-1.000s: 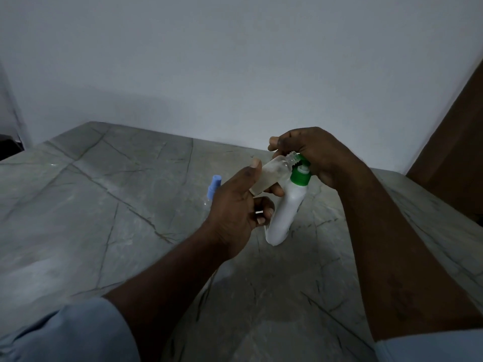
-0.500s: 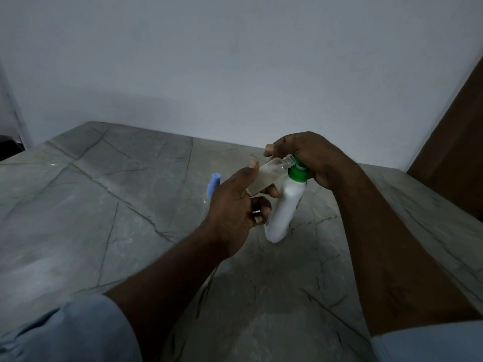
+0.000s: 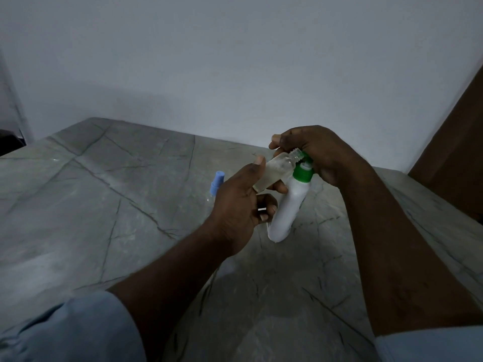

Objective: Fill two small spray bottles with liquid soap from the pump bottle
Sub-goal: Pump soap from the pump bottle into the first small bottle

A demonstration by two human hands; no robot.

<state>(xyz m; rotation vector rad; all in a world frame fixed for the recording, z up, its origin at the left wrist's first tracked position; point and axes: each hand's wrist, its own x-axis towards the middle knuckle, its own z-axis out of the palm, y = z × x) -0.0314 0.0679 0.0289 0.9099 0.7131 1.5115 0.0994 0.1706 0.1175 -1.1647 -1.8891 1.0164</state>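
My left hand (image 3: pixel 239 202) holds a small clear spray bottle (image 3: pixel 278 169) without its cap, tilted, with its threaded open neck up against the green pump head. Some pale liquid shows inside it. The white pump bottle (image 3: pixel 287 210) with a green collar stands on the grey marble table (image 3: pixel 104 205). My right hand (image 3: pixel 317 152) is curled over the green pump head, covering most of it. A second small clear spray bottle with a blue cap (image 3: pixel 216 182) stands on the table just left of my left hand, its body partly hidden.
A white wall rises behind the table's far edge. A brown wooden panel (image 3: pixel 457 139) stands at the right. The table's left edge drops off near a dark object (image 3: pixel 10 142) at far left.
My right hand and the pump head dropped about half a second ago and have come back up. The small bottle stays at the nozzle in my left hand.
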